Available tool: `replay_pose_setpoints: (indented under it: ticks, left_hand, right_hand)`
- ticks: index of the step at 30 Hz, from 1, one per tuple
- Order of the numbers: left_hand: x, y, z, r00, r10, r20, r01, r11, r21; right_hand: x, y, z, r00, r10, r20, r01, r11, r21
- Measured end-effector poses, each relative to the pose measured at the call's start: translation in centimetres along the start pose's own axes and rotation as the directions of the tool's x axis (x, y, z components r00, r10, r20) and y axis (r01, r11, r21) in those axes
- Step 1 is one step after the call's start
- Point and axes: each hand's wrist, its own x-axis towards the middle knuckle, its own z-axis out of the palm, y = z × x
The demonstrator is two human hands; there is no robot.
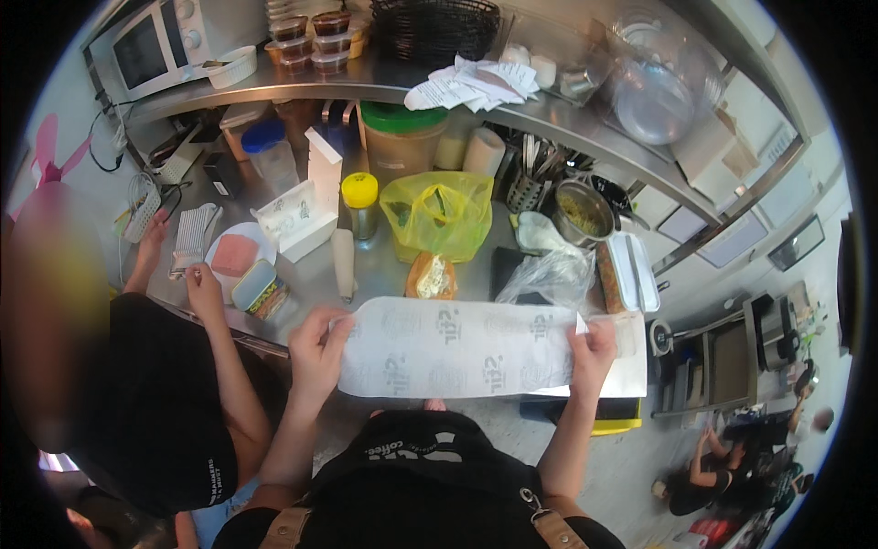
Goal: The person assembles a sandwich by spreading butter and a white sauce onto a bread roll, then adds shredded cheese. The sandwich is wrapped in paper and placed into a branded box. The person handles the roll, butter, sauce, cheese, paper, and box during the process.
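A sheet of printed white wrapping paper (456, 350) is stretched between my two hands over the counter's front edge. My left hand (317, 350) pinches its left end between thumb and fingers. At the other end, my right hand (592, 350) grips the paper near a folded corner. Just beyond the sheet lies a filled bread roll (431, 276) with a creamy white topping, its near part hidden by the paper. To its left rests a piping bag (343, 264), tip towards me. An open white carton (305, 213) lined with printed paper stands farther back.
A co-worker's hand (201, 278) is beside a plate (271, 241) of pink sliced meat and a Spam tin (260, 291). A yellow plastic bag (439, 216) and yellow-lidded shaker (360, 206) stand behind the roll. Clear plastic (552, 274) lies right. A steel shelf (274, 99) overhangs the back.
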Motion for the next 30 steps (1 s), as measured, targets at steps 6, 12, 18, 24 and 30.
replay_pose_setpoints:
  ticks: [6, 12, 18, 24, 30]
  left_hand:
    - [-0.3, 2.9, -0.7, 0.249, 0.963, -0.103, -0.899, 0.269, 0.345]
    - [0.2, 3.4, 0.9, -0.311, 0.924, -0.224, -0.711, -0.069, 0.7]
    - [-0.5, 4.6, -0.9, 0.324, 0.946, 0.011, -0.946, 0.324, 0.02]
    - [0.0, 3.9, 0.4, 0.972, 0.232, -0.044, -0.233, 0.972, -0.017]
    - [1.3, 2.5, 1.8, 0.995, -0.086, 0.054, 0.099, 0.939, -0.328]
  right_hand:
    - [1.4, 0.2, -1.2, 0.831, -0.552, 0.063, 0.492, 0.783, 0.381]
    - [1.8, -0.5, -2.8, 0.786, -0.618, -0.033, 0.466, 0.556, 0.688]
    - [1.7, -1.4, -3.3, 0.875, -0.48, -0.066, 0.442, 0.734, 0.517]
    - [1.9, -0.6, -2.6, 0.976, -0.186, -0.111, 0.186, 0.982, -0.009]
    - [4.0, 1.3, -3.9, 0.954, 0.07, -0.293, 0.008, 0.967, 0.255]
